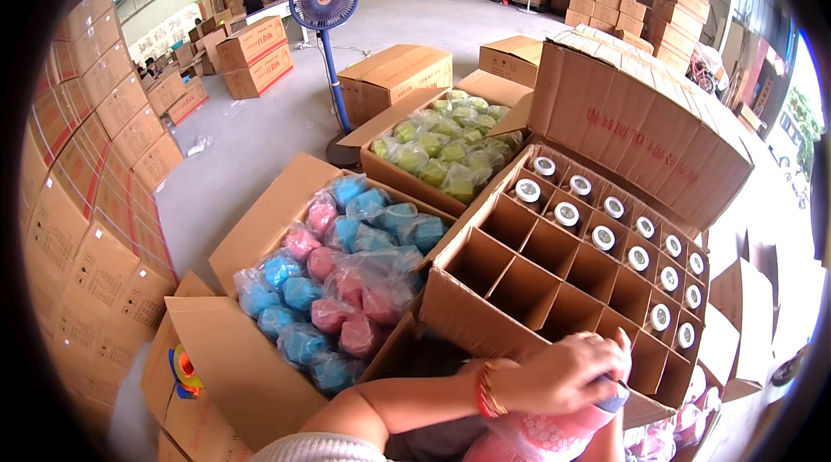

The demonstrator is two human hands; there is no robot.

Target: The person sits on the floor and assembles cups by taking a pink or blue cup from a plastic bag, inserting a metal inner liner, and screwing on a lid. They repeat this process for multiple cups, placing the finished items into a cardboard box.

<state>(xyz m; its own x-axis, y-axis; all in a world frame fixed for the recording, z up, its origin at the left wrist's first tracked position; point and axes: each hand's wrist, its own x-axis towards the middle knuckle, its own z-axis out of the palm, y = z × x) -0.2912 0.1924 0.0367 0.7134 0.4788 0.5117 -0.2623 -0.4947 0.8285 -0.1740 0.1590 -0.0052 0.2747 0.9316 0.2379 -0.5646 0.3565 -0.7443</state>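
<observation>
At the lower right, my left hand (554,377), with a red and gold bracelet at its wrist, is closed round the top of a pink bottle (558,430). White patterns show on the bottle's side, and its cap (616,396) is dark. Of my right arm only a strip of skin (611,443) shows beside the bottle; the fingers are hidden or overlap my left hand. Just beyond my hands stands an open carton (485,336) with cardboard dividers. White-rimmed round lids (566,214) fill several of its far and right cells; the nearer cells hold nothing.
Left of the divided carton, an open box (251,358) holds blue and pink bagged items (303,293). Behind it, another box (381,172) holds green bagged items (446,137). A blue standing fan (333,72) is farther back. Stacked cartons (95,228) line the left side.
</observation>
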